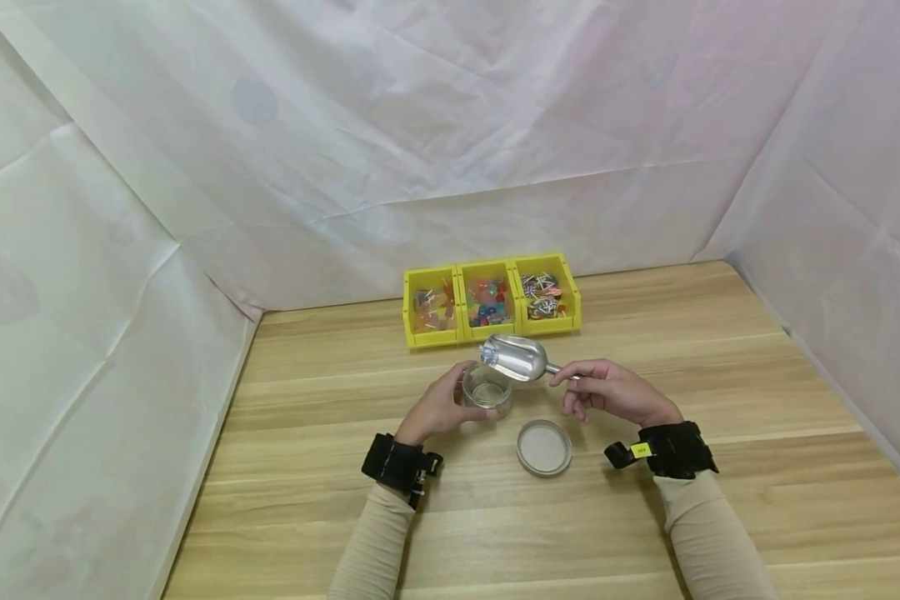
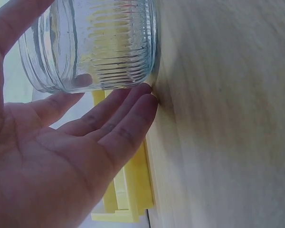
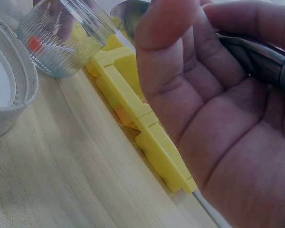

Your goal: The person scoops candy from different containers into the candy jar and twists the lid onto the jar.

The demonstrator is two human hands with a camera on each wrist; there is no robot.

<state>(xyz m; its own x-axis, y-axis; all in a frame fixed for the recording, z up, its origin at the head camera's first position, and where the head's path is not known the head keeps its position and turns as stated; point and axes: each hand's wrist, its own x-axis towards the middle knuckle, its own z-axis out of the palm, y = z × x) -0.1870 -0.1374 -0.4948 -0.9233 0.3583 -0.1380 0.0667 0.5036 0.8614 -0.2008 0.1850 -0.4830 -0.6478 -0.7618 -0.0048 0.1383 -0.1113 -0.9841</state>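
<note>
Scoop (image 1: 515,358) handle pinched by right fingers (image 1: 570,379); left fingers (image 1: 461,410) cup the jar (image 1: 487,390)

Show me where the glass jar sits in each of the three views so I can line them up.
Head: glass jar at centre, left hand round it, under the scoop.
Left wrist: top left, fingers beside it.
Right wrist: top left, beside the white lid.
Shared landmark: yellow bins.

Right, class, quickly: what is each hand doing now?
Left hand: curled round the glass jar.
Right hand: pinching the metal scoop by its handle.
</note>
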